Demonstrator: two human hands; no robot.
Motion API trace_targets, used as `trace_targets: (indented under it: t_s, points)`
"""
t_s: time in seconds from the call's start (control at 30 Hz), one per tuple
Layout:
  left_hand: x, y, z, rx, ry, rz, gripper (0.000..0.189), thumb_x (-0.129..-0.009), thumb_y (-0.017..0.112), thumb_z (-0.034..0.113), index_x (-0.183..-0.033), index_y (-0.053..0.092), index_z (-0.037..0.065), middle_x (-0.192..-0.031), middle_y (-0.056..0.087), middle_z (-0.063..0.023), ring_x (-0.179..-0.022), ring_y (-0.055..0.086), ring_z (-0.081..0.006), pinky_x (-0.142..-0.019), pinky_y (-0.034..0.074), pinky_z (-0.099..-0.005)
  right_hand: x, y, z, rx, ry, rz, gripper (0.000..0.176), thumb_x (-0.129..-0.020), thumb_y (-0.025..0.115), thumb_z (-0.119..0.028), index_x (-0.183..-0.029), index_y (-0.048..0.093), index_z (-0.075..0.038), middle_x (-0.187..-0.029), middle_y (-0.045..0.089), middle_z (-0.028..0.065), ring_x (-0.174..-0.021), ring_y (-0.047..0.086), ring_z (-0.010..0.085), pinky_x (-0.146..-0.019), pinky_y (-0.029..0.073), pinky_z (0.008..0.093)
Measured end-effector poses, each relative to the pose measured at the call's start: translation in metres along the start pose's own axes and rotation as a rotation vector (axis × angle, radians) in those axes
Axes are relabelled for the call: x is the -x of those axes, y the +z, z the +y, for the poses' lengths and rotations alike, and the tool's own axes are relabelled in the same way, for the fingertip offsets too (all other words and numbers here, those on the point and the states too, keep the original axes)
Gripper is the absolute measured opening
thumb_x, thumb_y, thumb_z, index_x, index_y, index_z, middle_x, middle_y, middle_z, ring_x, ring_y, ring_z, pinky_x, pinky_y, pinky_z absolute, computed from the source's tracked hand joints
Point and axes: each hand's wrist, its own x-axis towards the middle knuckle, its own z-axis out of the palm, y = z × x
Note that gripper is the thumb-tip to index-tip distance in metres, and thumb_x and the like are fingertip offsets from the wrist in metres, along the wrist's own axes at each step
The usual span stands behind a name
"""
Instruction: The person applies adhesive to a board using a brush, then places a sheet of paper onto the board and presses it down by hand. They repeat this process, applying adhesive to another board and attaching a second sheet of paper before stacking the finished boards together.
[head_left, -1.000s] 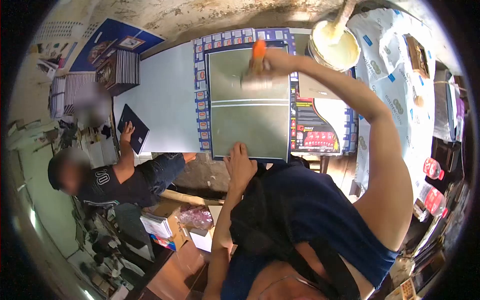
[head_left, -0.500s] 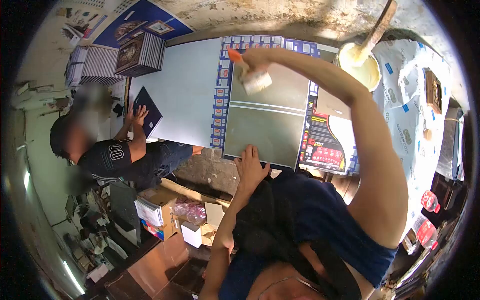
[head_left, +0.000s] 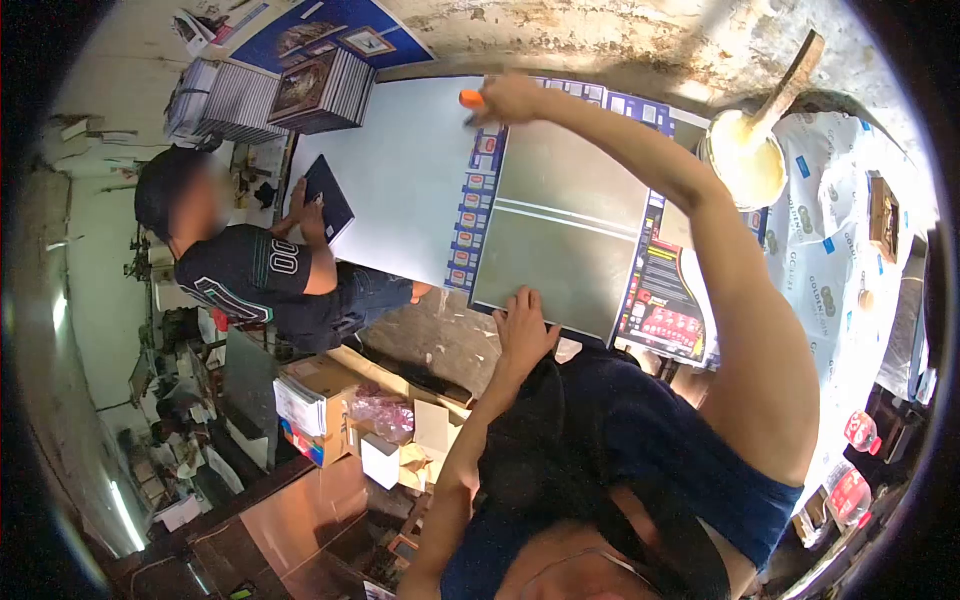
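My right hand (head_left: pixel 512 98) is closed around a paintbrush at the far edge of the table. The orange end of the paintbrush (head_left: pixel 471 98) sticks out to the left, while its bristles are mostly hidden or blurred. Below the hand lie two grey-green board panels (head_left: pixel 560 255), parted by thin white strips. The panels have a wet-looking sheen and a dark border along the near edge. My left hand (head_left: pixel 526 328) rests on that near edge, its fingers stretched out over the panel. Printed blue sheets (head_left: pixel 465 235) lie under the panels.
At the right stands a tub of cream-coloured paste (head_left: pixel 742 165) with a wooden stick (head_left: pixel 790 82) in it. A co-worker (head_left: pixel 250 260) at the left handles a dark cover (head_left: pixel 328 200). Stacked books (head_left: pixel 320 92) and open cardboard boxes (head_left: pixel 345 385) are nearby.
My right hand has swung the paintbrush from over the far panel toward its far left corner. The view has shifted; my left hand keeps to the near edge.
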Motion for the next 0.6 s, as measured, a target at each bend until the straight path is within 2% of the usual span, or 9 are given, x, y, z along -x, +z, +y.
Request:
trace_targets:
  t_s: [0.03, 0.1, 0.2, 0.23, 0.33, 0.37, 0.5, 0.53, 0.6]
  points:
    - [0.002, 0.001, 0.0, 0.014, -0.015, -0.032, 0.07, -0.076, 0.075, 0.036, -0.13, 0.047, 0.002, -0.133, 0.043, -0.0119, -0.122, 0.043, -0.0313, -0.093, 0.035, -0.0556, 0.014, -0.023, -0.041, -0.144, 0.04, -0.275, 0.031, -0.078, 0.071, -0.037, -0.085, 0.07, -0.007, -0.076, 0.066, 0.0156, -0.075, 0.066, 0.0312, -0.066, 0.05, 0.0408]
    - [0.004, 0.007, -0.004, 0.003, -0.001, -0.009, 0.07, -0.076, 0.076, 0.037, -0.129, 0.048, 0.002, -0.133, 0.043, -0.0122, -0.123, 0.043, -0.0316, -0.093, 0.035, -0.0563, 0.022, 0.059, -0.034, -0.504, -0.32, -0.383, 0.034, -0.078, 0.069, -0.039, -0.081, 0.069, -0.006, -0.07, 0.065, 0.0146, -0.07, 0.066, 0.0311, -0.064, 0.05, 0.0409]
    - [-0.001, 0.007, -0.003, -0.006, 0.004, -0.004, 0.07, -0.076, 0.076, 0.037, -0.129, 0.047, 0.003, -0.132, 0.044, -0.0123, -0.124, 0.042, -0.0318, -0.093, 0.036, -0.0572, 0.025, 0.065, -0.058, 0.111, -0.309, -0.229, 0.029, -0.077, 0.071, -0.034, -0.081, 0.069, -0.006, -0.07, 0.066, 0.0132, -0.065, 0.063, 0.0315, -0.067, 0.049, 0.045]
    - [0.001, 0.006, -0.004, -0.011, 0.005, -0.02, 0.07, -0.076, 0.076, 0.037, -0.129, 0.047, 0.003, -0.132, 0.044, -0.0123, -0.124, 0.042, -0.0318, -0.093, 0.036, -0.0574, 0.024, 0.048, -0.072, 0.137, -0.068, -0.307, 0.021, -0.078, 0.071, -0.031, -0.086, 0.069, -0.011, -0.078, 0.066, 0.0059, -0.076, 0.062, 0.0268, -0.075, 0.046, 0.0439]
    - [0.004, 0.007, -0.006, 0.004, 0.018, 0.031, 0.073, -0.074, 0.077, 0.04, -0.129, 0.047, 0.004, -0.13, 0.046, -0.0127, -0.124, 0.043, -0.0329, -0.094, 0.037, -0.0551, 0.025, 0.047, -0.062, 0.121, -0.363, 0.191, 0.015, -0.08, 0.069, -0.028, -0.092, 0.07, -0.018, -0.087, 0.064, -0.001, -0.091, 0.057, 0.0218, -0.082, 0.042, 0.04]
    - [0.0, 0.015, -0.014, 0.071, -0.001, 0.1, 0.076, -0.073, 0.078, 0.041, -0.129, 0.046, 0.002, -0.129, 0.046, -0.0145, -0.123, 0.043, -0.0339, -0.094, 0.037, -0.0549, 0.031, 0.034, -0.069, 0.069, -0.354, 0.099, 0.015, -0.081, 0.066, -0.029, -0.094, 0.07, -0.021, -0.092, 0.061, -0.0047, -0.1, 0.052, 0.0191, -0.084, 0.04, 0.0368]
    - [-0.004, 0.005, -0.055, 0.261, -0.17, 0.286, 0.085, -0.066, 0.082, 0.047, -0.124, 0.045, -0.004, -0.122, 0.047, -0.0213, -0.118, 0.045, -0.0387, -0.097, 0.038, -0.0515, 0.066, 0.032, -0.098, 0.058, -0.527, -0.067, 0.017, -0.077, 0.07, -0.03, -0.092, 0.07, -0.022, -0.092, 0.062, -0.0049, -0.101, 0.051, 0.0209, -0.084, 0.04, 0.0399]
    - [0.001, 0.001, -0.055, 0.293, -0.248, 0.311, 0.087, -0.064, 0.083, 0.049, -0.122, 0.045, -0.005, -0.119, 0.047, -0.023, -0.116, 0.045, -0.0401, -0.098, 0.038, -0.05, 0.077, 0.045, -0.104, 0.029, -0.559, -0.058, 0.017, -0.077, 0.07, -0.031, -0.091, 0.07, -0.021, -0.09, 0.062, -0.0032, -0.101, 0.052, 0.0215, -0.085, 0.04, 0.0402]
    - [0.002, 0.019, -0.057, 0.221, -0.215, 0.267, 0.091, -0.062, 0.083, 0.052, -0.12, 0.044, -0.006, -0.117, 0.047, -0.0225, -0.116, 0.045, -0.0399, -0.097, 0.038, -0.0516, 0.096, 0.069, -0.106, -0.021, -0.636, -0.037, 0.018, -0.076, 0.071, -0.032, -0.09, 0.07, -0.02, -0.087, 0.063, 0.0002, -0.1, 0.054, 0.0229, -0.085, 0.042, 0.0407]
